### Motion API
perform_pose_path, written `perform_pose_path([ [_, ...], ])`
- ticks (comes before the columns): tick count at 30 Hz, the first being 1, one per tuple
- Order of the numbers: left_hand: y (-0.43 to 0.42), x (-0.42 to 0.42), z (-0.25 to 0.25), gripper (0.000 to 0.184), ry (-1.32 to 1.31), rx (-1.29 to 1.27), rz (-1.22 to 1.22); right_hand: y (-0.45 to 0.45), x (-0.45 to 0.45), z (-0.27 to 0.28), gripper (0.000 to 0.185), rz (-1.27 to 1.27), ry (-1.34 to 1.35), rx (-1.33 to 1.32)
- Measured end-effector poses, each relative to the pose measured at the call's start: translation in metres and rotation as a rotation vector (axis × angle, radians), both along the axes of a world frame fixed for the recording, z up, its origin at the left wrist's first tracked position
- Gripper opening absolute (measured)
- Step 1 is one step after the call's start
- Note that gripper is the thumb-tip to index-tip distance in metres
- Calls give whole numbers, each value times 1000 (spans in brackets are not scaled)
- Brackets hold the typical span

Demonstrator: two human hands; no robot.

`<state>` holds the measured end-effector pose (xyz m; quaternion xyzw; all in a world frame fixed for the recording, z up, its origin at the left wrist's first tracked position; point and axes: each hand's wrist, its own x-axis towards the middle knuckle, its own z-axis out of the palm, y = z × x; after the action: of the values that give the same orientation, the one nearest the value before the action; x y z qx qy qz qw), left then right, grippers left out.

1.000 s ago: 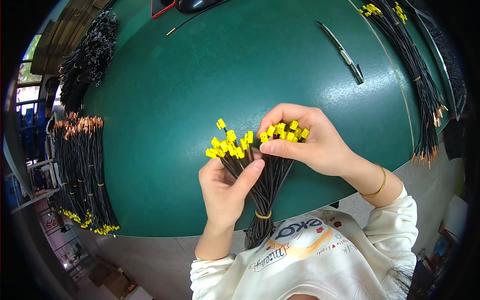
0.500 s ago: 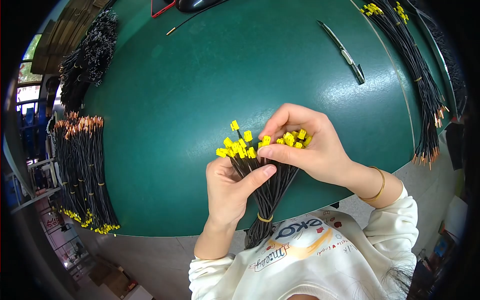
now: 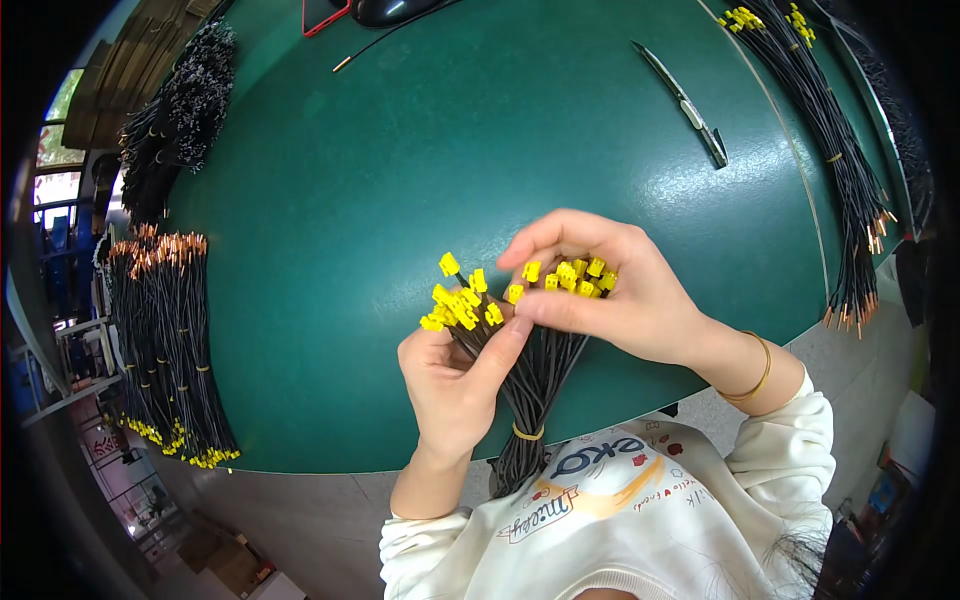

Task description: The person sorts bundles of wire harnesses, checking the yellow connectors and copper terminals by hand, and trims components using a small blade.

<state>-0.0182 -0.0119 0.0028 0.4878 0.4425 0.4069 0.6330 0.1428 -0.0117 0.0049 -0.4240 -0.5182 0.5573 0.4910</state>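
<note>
A bundle of black cables [image 3: 541, 385] rises from a yellowish tie near my body and fans out into two clusters tipped with yellow connectors. My left hand [image 3: 452, 385] is closed round the left cluster [image 3: 461, 303], its thumb lying across the cables. Curled about the right cluster [image 3: 567, 274] is my right hand [image 3: 610, 285], with its thumb and fingertips at the connectors. The two thumb tips nearly meet between the clusters. My palms and some fingers hide part of the cables.
Tied cable bundles lie at the left edge [image 3: 165, 345] and right edge [image 3: 835, 150] of the green table [image 3: 400, 170]. A pen [image 3: 685, 105] lies at the upper right. At the top are a red-edged phone [image 3: 322, 14], a black object [image 3: 390, 8] and a loose cable [image 3: 385, 45].
My left hand has shifted slightly left with its cluster of connectors, widening the gap to the right cluster. The right hand's fingers have moved a little left.
</note>
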Motion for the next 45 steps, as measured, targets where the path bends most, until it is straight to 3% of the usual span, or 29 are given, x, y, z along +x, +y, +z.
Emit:
perform_pose_path([
  [17, 4, 0, 1, 17, -166, -131, -73, 4, 6, 3, 25, 35, 66, -138],
  [26, 5, -1, -1, 15, -189, -170, -114, 0, 4, -1, 28, 30, 18, -50],
  [29, 5, -1, -2, 14, -205, -194, -141, 1, 1, -5, 32, -22, -74, 131],
  [45, 3, 4, 0, 19, -185, -135, -126, -1, -1, -3, 27, -55, -18, 1],
])
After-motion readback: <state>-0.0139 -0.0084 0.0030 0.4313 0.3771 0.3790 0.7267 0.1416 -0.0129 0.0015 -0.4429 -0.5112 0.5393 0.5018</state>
